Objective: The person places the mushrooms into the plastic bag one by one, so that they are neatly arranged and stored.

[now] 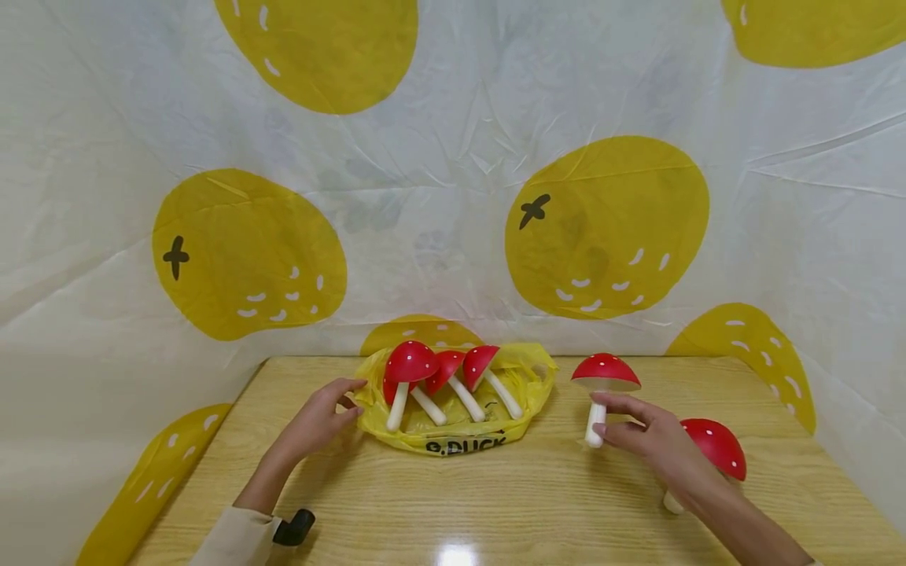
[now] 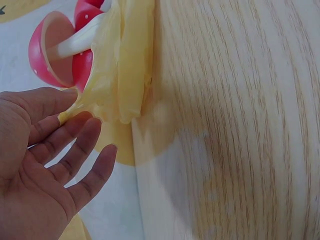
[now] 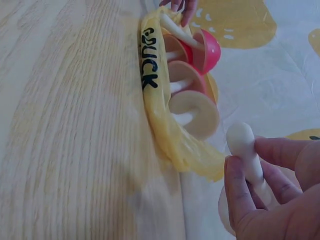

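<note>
A yellow plastic bag (image 1: 534, 377) with black "DUCK" lettering lies on the table, its mouth spread wide. Several toy mushrooms (image 1: 412, 362) with white-dotted red caps and white stems rest in it, caps toward the wall. My left hand (image 1: 320, 420) is at the bag's left end; in the left wrist view its thumb and forefinger pinch the yellow edge (image 2: 102, 102). To the right of the bag, my right hand (image 1: 658, 444) holds another mushroom (image 1: 605, 372) by its stem, cap up. The right wrist view shows fingers and thumb around the white stem (image 3: 242, 142).
One more red-capped mushroom (image 1: 718, 446) sits on the right side of the wooden table (image 1: 425, 503), partly hidden behind my right wrist. A white cloth (image 1: 425, 259) printed with yellow fruit hangs behind the table. A small black object (image 1: 294, 527) shows at my left sleeve.
</note>
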`<action>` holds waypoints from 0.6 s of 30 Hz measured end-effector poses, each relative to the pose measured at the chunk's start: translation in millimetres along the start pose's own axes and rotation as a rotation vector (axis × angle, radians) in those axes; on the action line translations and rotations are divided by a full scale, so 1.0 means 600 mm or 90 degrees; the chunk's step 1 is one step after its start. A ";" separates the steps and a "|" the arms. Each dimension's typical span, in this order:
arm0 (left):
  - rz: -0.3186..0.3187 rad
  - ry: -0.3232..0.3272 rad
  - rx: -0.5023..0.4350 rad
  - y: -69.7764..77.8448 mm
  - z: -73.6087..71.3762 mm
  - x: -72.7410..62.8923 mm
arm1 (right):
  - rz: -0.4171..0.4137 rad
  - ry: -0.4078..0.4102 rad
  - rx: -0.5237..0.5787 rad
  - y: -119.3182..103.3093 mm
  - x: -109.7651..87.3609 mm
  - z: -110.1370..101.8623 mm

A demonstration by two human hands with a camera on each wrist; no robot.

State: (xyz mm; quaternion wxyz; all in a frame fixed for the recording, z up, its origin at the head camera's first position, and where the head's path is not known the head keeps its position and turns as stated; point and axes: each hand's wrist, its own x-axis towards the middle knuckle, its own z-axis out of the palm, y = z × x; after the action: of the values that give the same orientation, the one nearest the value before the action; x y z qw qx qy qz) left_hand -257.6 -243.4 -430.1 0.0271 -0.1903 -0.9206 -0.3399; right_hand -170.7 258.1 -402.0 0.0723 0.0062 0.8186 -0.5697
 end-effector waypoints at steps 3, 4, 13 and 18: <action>0.005 -0.002 -0.004 0.001 0.000 0.000 | -0.013 -0.011 0.049 -0.007 0.006 0.009; 0.005 -0.003 -0.005 0.001 -0.001 0.000 | -0.020 -0.014 0.061 -0.009 0.009 0.013; -0.002 -0.004 -0.004 -0.002 -0.001 0.002 | -0.068 -0.020 0.079 -0.035 0.034 0.046; -0.007 -0.004 -0.007 -0.002 -0.001 0.001 | -0.132 -0.007 0.070 -0.049 0.050 0.073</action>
State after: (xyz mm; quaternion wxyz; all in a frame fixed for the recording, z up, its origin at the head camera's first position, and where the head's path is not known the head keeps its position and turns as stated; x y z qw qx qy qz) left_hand -258.6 -244.3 -430.0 0.0213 -0.1868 -0.9197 -0.3446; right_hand -198.3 204.8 -393.3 0.0166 -0.0776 0.7818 -0.6185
